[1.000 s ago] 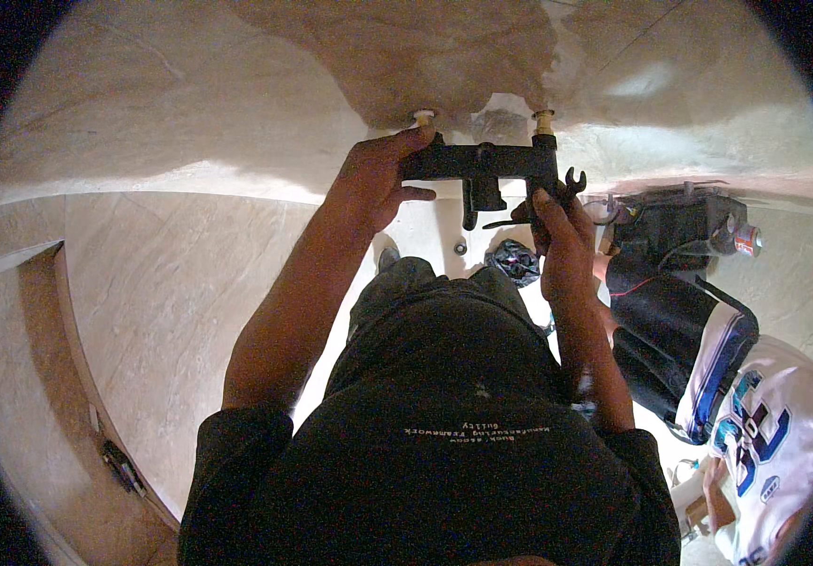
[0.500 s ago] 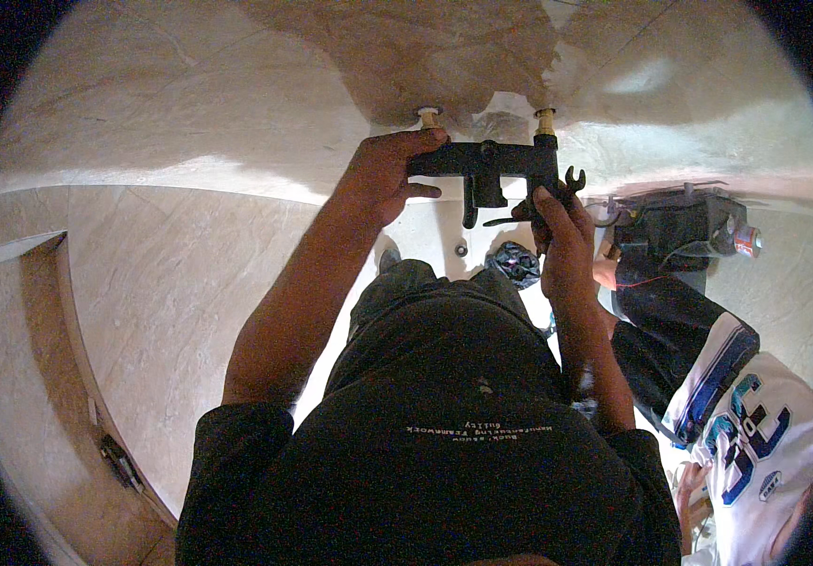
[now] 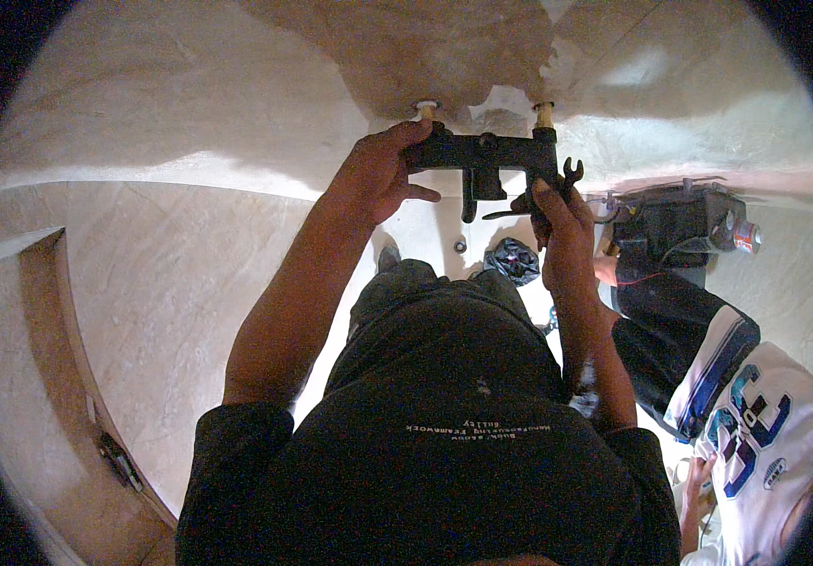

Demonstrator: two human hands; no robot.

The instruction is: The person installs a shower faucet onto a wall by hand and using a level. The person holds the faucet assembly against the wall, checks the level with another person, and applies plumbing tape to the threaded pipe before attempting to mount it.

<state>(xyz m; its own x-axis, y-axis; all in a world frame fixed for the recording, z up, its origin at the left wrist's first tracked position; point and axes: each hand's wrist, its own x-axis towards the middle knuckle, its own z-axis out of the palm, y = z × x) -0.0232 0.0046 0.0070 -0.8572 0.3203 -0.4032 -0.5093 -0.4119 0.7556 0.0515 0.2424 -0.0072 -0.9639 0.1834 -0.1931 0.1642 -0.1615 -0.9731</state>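
A black wall-mounted mixer tap [image 3: 453,154] is held up at the wall between my two hands. My left hand [image 3: 380,174] grips its left end, a finger reaching to the left brass fitting [image 3: 427,111]. The tap's right end meets the right brass fitting [image 3: 544,115], which sticks out of the wall. My right hand [image 3: 562,215] is closed around the tap's right lower part. Beside its fingers rises the forked jaw of an open-end wrench [image 3: 572,171]; its shank is hidden by the hand. Whether the left joint is seated I cannot tell.
A black crumpled plastic bag [image 3: 513,260] lies on the floor by my feet, near a round drain [image 3: 460,246]. At right a person in a white jersey [image 3: 755,424] is close to a black bag [image 3: 675,226] and a can [image 3: 746,238]. A tiled ledge [image 3: 48,311] runs at left.
My left hand and the tap's left end have shifted slightly left and up toward the wall fitting. My right hand and the wrench jaw have risen a little.
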